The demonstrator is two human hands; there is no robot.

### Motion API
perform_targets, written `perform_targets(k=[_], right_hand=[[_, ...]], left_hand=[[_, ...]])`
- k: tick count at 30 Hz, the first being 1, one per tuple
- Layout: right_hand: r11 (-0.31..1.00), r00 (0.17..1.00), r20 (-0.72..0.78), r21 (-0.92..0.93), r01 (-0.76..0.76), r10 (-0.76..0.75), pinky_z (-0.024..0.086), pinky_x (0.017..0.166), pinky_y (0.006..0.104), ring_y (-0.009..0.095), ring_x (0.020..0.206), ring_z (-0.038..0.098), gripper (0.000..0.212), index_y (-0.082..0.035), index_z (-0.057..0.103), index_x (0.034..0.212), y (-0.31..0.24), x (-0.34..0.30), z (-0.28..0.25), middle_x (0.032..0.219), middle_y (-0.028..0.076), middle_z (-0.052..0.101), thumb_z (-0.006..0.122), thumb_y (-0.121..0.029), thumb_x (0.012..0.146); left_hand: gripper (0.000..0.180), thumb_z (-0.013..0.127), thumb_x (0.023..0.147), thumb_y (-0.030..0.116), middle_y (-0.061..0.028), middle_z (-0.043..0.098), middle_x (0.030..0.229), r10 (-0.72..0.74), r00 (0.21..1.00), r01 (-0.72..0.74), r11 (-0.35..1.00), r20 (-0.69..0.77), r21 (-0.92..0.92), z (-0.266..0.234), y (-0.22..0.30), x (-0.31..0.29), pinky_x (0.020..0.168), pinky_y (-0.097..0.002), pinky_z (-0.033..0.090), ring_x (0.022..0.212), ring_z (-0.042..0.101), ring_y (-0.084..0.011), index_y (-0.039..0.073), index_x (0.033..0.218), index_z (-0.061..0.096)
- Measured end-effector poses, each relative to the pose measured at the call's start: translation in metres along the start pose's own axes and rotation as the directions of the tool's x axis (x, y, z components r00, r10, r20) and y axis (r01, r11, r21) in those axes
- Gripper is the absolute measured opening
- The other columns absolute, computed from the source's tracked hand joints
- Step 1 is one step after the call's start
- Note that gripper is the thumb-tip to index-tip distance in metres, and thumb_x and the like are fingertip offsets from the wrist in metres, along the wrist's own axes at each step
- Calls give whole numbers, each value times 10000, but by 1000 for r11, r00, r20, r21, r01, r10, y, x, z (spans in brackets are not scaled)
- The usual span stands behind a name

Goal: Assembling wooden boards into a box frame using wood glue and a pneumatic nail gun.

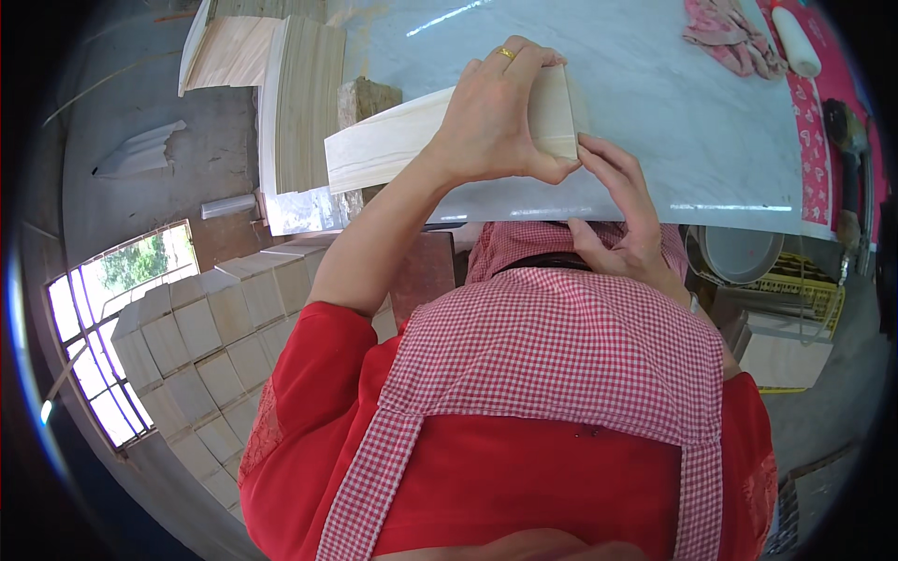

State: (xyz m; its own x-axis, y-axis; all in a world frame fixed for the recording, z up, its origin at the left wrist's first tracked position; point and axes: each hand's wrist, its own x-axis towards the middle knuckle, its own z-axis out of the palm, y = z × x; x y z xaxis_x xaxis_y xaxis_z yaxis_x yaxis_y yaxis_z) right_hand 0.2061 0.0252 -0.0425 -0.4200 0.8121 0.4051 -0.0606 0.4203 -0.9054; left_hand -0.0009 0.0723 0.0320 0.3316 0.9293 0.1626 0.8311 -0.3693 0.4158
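Observation:
A stack of thin pale wood sheets (383, 140) lies slantwise over the near part of the grey-white worktop (692, 140). My left hand (496, 117) spans its right part, thumb at the near edge and fingers over the far edge, closed on it. A gold-coloured ring shows on that hand. At the stack's right end, my right hand (631, 210) touches the near corner with its fingertips. Its thumb stands apart from the fingers, below the table edge, and nothing is held between them. The stack's left part rests by a rough wooden block (369, 98).
Tall stacks of thin wood sheets (309, 107) stand on the table's left. Many wood bundles (215, 346) are piled at lower left, near a barred window (112, 327). A pink cloth (734, 37) and white cylinder (795, 42) lie far right; a round metal pan (744, 252) is below.

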Motion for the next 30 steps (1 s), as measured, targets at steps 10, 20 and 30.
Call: perform_targets(k=[10, 20, 30], right_hand=[[999, 996, 80, 11, -34, 33, 392, 1080, 403, 346, 1270, 502, 735, 6, 440, 1411, -2, 29, -18, 1381, 201, 492, 722, -98, 740], [999, 993, 111, 10, -32, 31, 324, 1138, 398, 312, 1371, 439, 778, -7, 354, 1490, -28, 22, -23, 1491, 195, 431, 711, -172, 818], [561, 948, -315, -792, -240, -39, 464, 978, 409, 337, 1121, 604, 447, 3, 611, 1216, 3, -11, -200, 1207, 198, 632, 734, -232, 857]], left_hand=[[854, 854, 482, 380, -140, 579, 1093, 10, 1000, -10, 1000, -22, 7, 0, -1, -1, 832, -415, 449, 993, 593, -331, 28, 1198, 547], [814, 862, 500, 278, -168, 594, 1089, 6, 1000, -5, 995, 10, -98, 0, 2, 2, 848, -424, 500, 988, 602, -363, 19, 1197, 531], [797, 864, 494, 326, -173, 600, 1088, -16, 1000, 15, 999, -23, -28, 1, 7, 2, 825, -459, 486, 961, 614, -373, 17, 1163, 558]])
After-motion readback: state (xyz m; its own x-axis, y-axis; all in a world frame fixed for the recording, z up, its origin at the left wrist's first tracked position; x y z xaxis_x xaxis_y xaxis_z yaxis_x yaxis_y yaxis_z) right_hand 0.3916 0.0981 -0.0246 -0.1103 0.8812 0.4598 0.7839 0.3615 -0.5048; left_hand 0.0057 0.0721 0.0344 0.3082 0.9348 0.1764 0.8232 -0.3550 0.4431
